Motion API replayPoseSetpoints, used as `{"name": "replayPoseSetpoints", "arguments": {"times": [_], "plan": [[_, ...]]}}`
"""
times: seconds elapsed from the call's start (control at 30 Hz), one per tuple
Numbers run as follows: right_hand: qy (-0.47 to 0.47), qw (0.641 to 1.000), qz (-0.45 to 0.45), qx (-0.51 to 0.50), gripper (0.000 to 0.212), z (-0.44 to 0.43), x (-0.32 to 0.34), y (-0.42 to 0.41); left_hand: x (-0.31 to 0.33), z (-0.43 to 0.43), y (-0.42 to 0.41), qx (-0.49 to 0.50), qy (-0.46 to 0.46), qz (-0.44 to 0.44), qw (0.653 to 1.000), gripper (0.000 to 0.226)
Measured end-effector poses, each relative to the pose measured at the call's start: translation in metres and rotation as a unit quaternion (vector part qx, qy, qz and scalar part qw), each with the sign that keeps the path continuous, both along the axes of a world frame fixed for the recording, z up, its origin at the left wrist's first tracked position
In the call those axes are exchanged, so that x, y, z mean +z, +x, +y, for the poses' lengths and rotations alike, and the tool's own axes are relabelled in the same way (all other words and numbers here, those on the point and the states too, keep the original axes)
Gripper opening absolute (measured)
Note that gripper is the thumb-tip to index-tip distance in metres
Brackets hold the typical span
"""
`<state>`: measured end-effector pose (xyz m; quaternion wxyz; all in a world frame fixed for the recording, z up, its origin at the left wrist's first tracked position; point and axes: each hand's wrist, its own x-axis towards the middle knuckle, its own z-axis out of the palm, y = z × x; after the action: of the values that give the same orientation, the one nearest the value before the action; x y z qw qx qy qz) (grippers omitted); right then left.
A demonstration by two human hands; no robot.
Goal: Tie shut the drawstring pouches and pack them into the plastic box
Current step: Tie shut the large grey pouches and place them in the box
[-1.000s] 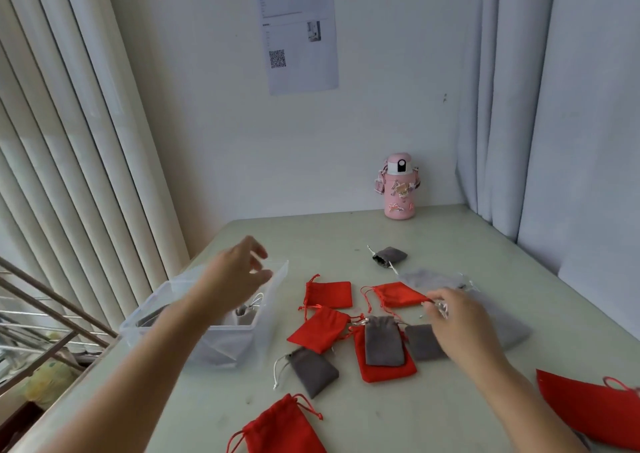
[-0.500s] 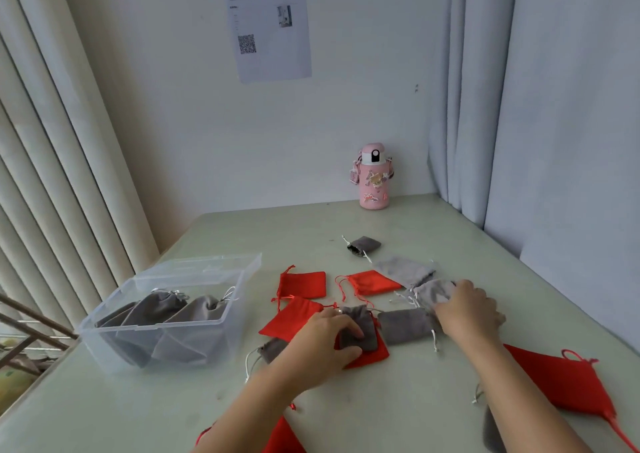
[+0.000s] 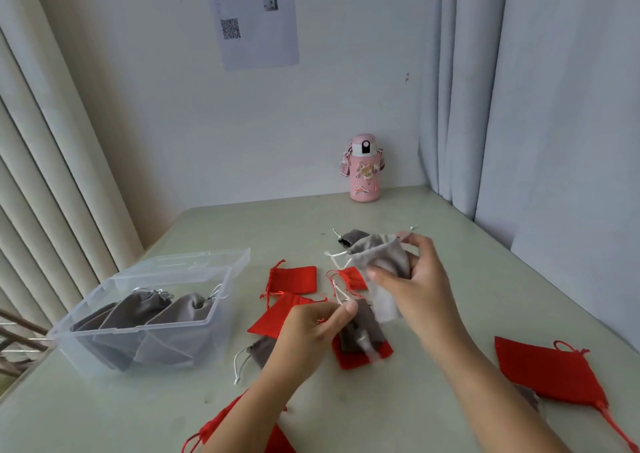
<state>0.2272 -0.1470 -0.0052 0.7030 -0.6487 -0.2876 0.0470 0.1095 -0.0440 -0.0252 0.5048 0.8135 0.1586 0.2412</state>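
Above the middle of the table (image 3: 242, 224), a light grey pouch (image 3: 377, 262) hangs in the air, clear of the clutter beneath it. Its long axis runs roughly from 12 down to 6 o'clock, with the gathered mouth at the top and the flat bottom dangling. The right hand (image 3: 419, 290) grips its body from the 3 o'clock side, fingers curled round the cloth. Whether the upper fingertips also nip the far cord I cannot tell. A white drawstring (image 3: 334, 281) leaves the mouth on the 9 o'clock side and trails down toward 7 o'clock. There the left hand (image 3: 311, 328) pinches its end between thumb and fingertips. The mouth looks only partly drawn, so I judge the cinching not yet done. A pull by the left hand away from the pouch, toward 8 o'clock, against the right hand's hold, would close it. Off at 9 o'clock sits the plastic box (image 3: 131, 329), open, with several grey pouches (image 3: 152, 314) lying in it. It is well nearer the left hand, which I reckon makes that hand the likelier carrier. Below the hands lie red pouches (image 3: 292, 279) and a dark grey pouch (image 3: 360, 331) resting on another red one. A big red pouch (image 3: 550, 373) lies out at 4 o'clock, and a pink bottle (image 3: 363, 168) stands by the wall at 12.
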Motion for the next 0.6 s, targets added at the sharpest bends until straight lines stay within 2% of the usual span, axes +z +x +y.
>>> {"name": "replayPoseSetpoints", "arguments": {"times": [0.1, 0.2, 0.23, 0.4, 0.47, 0.57, 0.6], "plan": [[-0.013, 0.997, 0.012, 0.069, 0.051, 0.006, -0.004, -0.010, 0.007, -0.002, -0.002, -0.035, -0.135, -0.082, 0.987, 0.031], [-0.038, 0.994, -0.035, 0.100, 0.025, 0.006, -0.003, -0.016, 0.007, -0.005, -0.002, -0.039, -0.211, -0.115, 0.970, 0.030], [-0.037, 0.992, -0.041, 0.111, 0.022, 0.005, -0.002, -0.018, 0.005, -0.003, -0.001, -0.029, -0.225, -0.126, 0.966, 0.030], [-0.048, 0.988, -0.028, 0.142, 0.034, 0.007, -0.004, -0.019, 0.004, 0.005, 0.001, 0.030, -0.312, -0.181, 0.932, 0.031], [-0.053, 0.987, -0.012, 0.149, 0.033, 0.009, -0.006, -0.020, 0.007, 0.006, 0.000, 0.019, -0.351, -0.193, 0.916, 0.030], [-0.039, 0.979, 0.036, 0.195, 0.028, 0.009, -0.006, -0.020, 0.010, 0.008, 0.001, 0.008, -0.421, -0.206, 0.883, 0.034], [-0.025, 0.972, 0.063, 0.226, 0.033, 0.009, -0.007, -0.019, 0.011, 0.008, 0.001, 0.010, -0.437, -0.210, 0.875, 0.035]]}}
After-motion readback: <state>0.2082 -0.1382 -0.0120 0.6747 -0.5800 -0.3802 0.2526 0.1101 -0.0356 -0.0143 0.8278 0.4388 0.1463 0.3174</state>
